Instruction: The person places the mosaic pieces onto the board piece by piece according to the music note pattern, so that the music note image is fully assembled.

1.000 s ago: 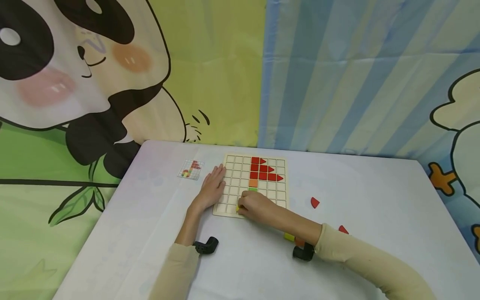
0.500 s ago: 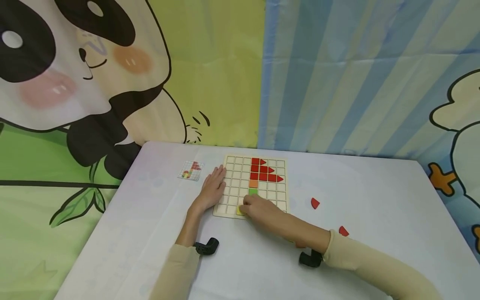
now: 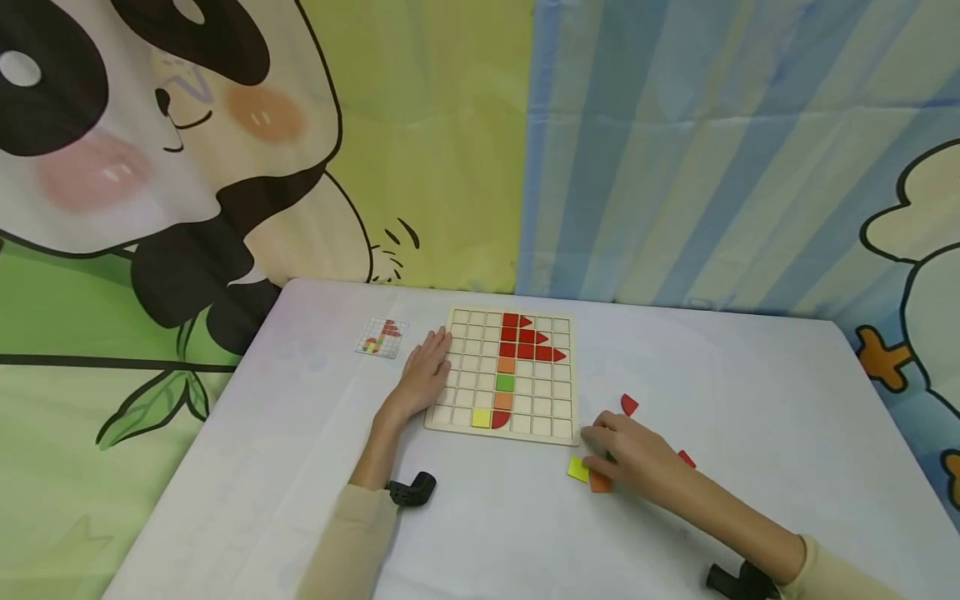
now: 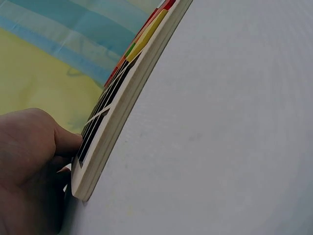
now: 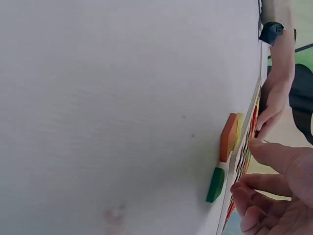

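A pale wooden grid board [image 3: 540,423] lies on the table, with red squares and triangles at its top. Below them runs a column of an orange, a green and an orange square, ending in a red quarter-round piece [image 3: 500,419]; a yellow square [image 3: 481,417] sits left of that. My left hand [image 3: 422,379] rests at the board's left edge, fingers straight. Off the board's lower right corner, my right hand [image 3: 637,454] hovers with parted fingers, holding nothing. Near its fingertips lie a loose yellow piece [image 3: 577,468], an orange square [image 3: 600,482] and a green piece [image 5: 215,185].
A small pattern card [image 3: 382,337] lies left of the board. Two more red pieces flank the right hand: a quarter-round one [image 3: 628,404] beyond it and another, partly covered red piece [image 3: 686,458] by the wrist. A cloth backdrop [image 3: 645,208] stands behind the table.
My right hand has left the board's bottom row and moved right to the loose pieces. The lower orange square and red quarter-round piece are now uncovered. The left hand stays put.
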A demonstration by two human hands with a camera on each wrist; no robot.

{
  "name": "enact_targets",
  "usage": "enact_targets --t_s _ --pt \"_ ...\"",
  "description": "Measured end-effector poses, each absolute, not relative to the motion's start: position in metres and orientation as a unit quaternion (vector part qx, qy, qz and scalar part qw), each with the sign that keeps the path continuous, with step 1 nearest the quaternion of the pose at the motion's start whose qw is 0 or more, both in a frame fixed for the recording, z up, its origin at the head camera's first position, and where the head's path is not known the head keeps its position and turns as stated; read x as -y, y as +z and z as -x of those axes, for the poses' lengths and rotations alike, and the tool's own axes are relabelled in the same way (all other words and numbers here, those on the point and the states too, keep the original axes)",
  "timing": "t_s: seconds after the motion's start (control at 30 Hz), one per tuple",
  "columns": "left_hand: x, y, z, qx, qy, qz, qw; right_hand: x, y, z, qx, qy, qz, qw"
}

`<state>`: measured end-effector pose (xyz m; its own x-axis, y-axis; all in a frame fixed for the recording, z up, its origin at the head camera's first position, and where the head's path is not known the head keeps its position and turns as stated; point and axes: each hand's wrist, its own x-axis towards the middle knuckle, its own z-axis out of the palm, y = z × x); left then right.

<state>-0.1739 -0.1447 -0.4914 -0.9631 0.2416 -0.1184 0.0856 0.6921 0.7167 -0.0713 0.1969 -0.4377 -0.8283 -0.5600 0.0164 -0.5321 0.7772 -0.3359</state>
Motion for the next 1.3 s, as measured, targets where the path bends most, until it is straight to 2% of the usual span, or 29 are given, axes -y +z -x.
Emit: enact_targets --t_s 0.27,0.53,0.87,1.03,1.3 --pt "0.147 -0.491 0.174 -0.914 0.383 -0.093 0.101 -0.205 -0.440 0.069 -0.950 -0.152 0.274 0.010" --pt "0.145 -0.491 0.173 -0.912 0.387 -0.091 0.096 -0.190 -0.447 0.065 -0.948 -0.110 0.297 0.042" --pt "0.146 -0.493 0.174 -0.914 0.381 -0.089 0.109 -0.181 -0.444 0.066 -0.939 -0.132 0.317 0.025" --pt "0.147 -0.492 0.174 -0.914 0.380 -0.091 0.104 -0.166 -0.431 0.075 -0.917 -0.201 0.345 0.015" --pt "0.146 -0.493 0.174 -0.915 0.381 -0.096 0.097 -0.114 -0.420 0.110 -0.887 -0.226 0.402 0.026"
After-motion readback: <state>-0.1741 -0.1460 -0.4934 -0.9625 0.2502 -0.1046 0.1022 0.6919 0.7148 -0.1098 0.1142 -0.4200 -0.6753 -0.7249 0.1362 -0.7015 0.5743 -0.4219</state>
